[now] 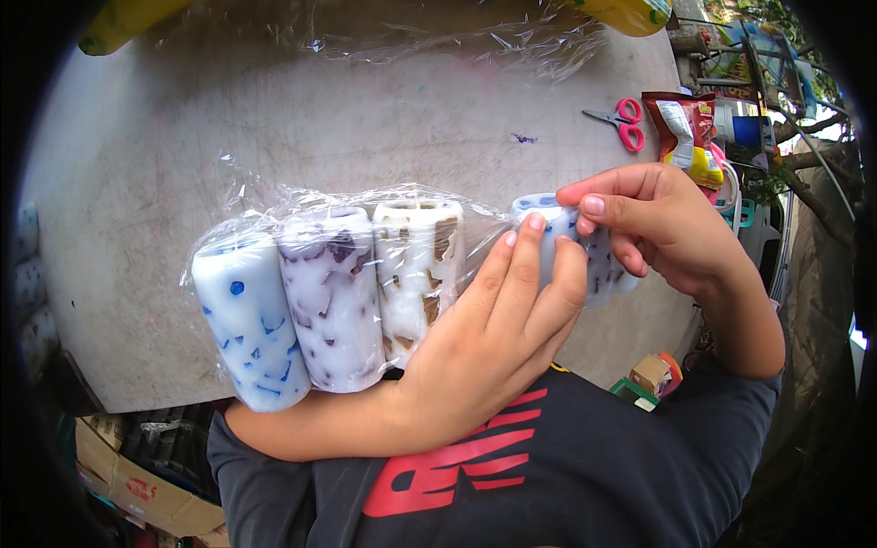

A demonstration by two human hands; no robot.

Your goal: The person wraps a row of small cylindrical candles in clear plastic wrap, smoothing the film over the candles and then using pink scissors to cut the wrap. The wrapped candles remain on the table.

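Three pillar candles stand in a row at the left under clear plastic wrap (482, 219): a blue-flecked candle (248, 320), a purple-flecked candle (331, 306) and a brown-flecked candle (416, 274). My left hand (498, 315) reaches across in front of them, its fingers stretched out over the plastic and against another blue-flecked candle (541, 203). Beside that one, a purple-flecked candle (598, 265) is partly covered by my hands. Above its top edge my right hand (649, 215) is pinched, thumb against forefinger; what lies between the fingertips is too small to make out.
Pink-handled scissors (625, 119) lie at the table's (164, 155) right side, near a red snack packet (681, 128). Loose clear plastic (438, 41) and yellow packages (630, 11) are at the far edge. More candles (32, 283) appear at far left, above a cardboard box (155, 484).
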